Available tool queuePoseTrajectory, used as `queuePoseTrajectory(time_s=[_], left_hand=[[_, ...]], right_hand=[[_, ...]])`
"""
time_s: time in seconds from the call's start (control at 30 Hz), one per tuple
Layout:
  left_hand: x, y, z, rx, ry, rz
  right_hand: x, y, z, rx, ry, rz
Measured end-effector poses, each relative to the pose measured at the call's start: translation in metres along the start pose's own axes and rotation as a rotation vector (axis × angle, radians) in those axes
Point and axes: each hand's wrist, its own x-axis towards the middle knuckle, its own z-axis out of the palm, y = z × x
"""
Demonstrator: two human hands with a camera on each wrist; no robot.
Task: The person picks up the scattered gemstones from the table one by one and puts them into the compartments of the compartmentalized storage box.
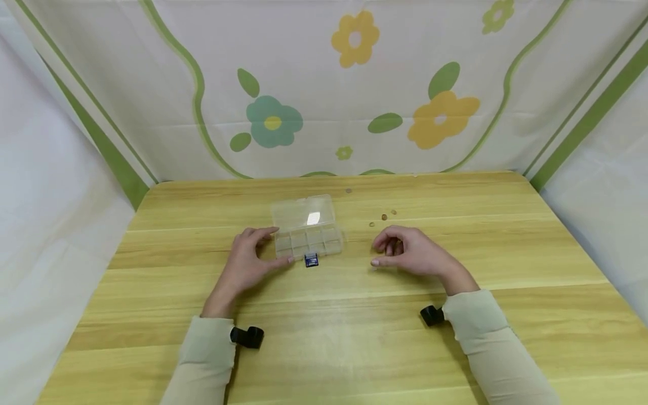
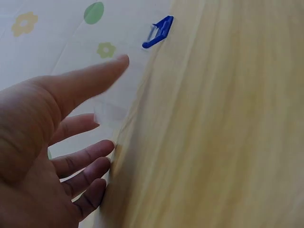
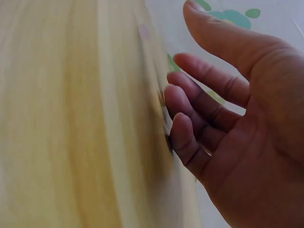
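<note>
A clear plastic compartment box [image 1: 309, 241] lies on the table, its see-through lid [image 1: 304, 212] tipped back. At its front edge is a blue clasp [image 1: 311, 261], also visible as a blue clasp [image 2: 164, 32] in the left wrist view. My left hand [image 1: 247, 257] spans the box's left end, thumb by the front corner and index finger by the hinge side, fingers mostly straight. To the right, my right hand [image 1: 412, 251] hovers low with fingers loosely bent and nothing between them. Just below its thumb lies a small pale pinkish piece [image 3: 144, 32].
Behind the right hand, a brown round piece [image 1: 384, 217], a tan piece [image 1: 394, 212] and a ring-like piece [image 1: 372, 224] lie on the wooden table [image 1: 324, 349]. A greyish disc [image 1: 348, 190] is near the back edge. A flowered curtain [image 1: 324, 84] hangs behind.
</note>
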Motion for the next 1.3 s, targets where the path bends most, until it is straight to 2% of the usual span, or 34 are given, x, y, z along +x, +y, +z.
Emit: queuePoseTrajectory(time_s=[0.33, 0.63, 0.77, 1.1, 1.3], left_hand=[[0.004, 0.006, 0.002, -0.017, 0.037, 0.022], [0.008, 0.010, 0.003, -0.228, -0.010, -0.096], [0.009, 0.009, 0.003, -0.281, -0.009, -0.137], [0.008, 0.005, 0.004, -0.297, 0.007, -0.168], [0.007, 0.007, 0.005, -0.304, 0.002, -0.164]], right_hand=[[-0.001, 0.003, 0.000, 0.010, -0.022, -0.004], [0.000, 0.001, -0.001, 0.005, -0.039, -0.005], [0.000, -0.001, 0.001, -0.005, -0.044, -0.011], [0.000, -0.003, 0.004, -0.035, -0.027, -0.016], [-0.001, -0.005, 0.007, -0.043, -0.018, -0.004]])
